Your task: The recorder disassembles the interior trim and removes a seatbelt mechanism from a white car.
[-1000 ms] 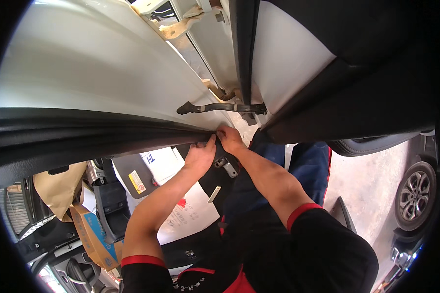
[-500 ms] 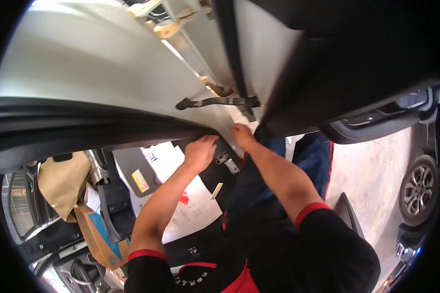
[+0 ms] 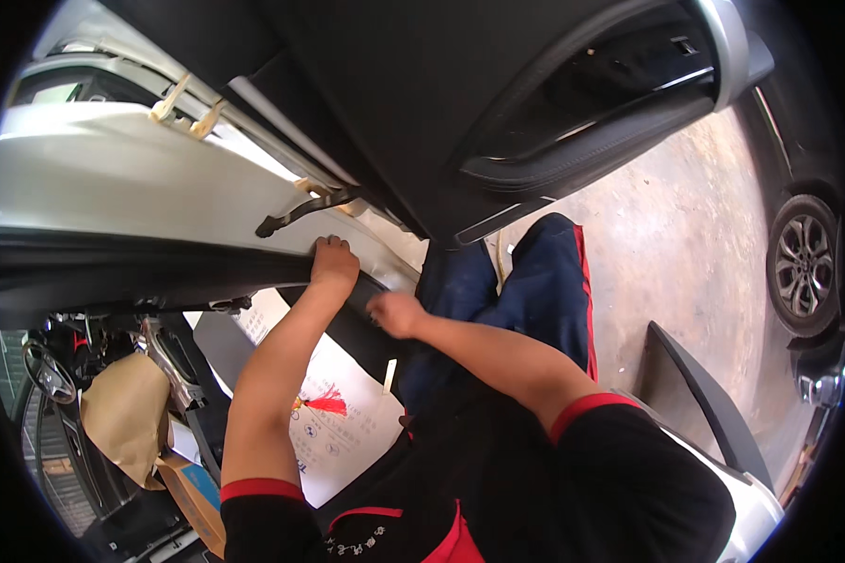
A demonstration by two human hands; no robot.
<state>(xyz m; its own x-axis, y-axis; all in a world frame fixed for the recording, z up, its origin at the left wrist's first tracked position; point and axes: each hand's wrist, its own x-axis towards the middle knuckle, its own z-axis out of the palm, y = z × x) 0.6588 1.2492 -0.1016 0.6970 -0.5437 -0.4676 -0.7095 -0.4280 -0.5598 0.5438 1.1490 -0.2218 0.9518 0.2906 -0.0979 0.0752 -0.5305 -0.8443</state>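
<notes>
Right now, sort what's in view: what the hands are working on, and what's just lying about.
In hand:
left hand gripping the black door seal
right hand beside it
silver car body
open door

Lying about:
white paper sheet
brown paper
steering wheel
parked car's wheel

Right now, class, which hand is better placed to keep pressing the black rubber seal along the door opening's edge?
Probably the left hand: it already grips the black rubber seal on the silver car body. The right hand hangs lower, apparently off it.
</notes>
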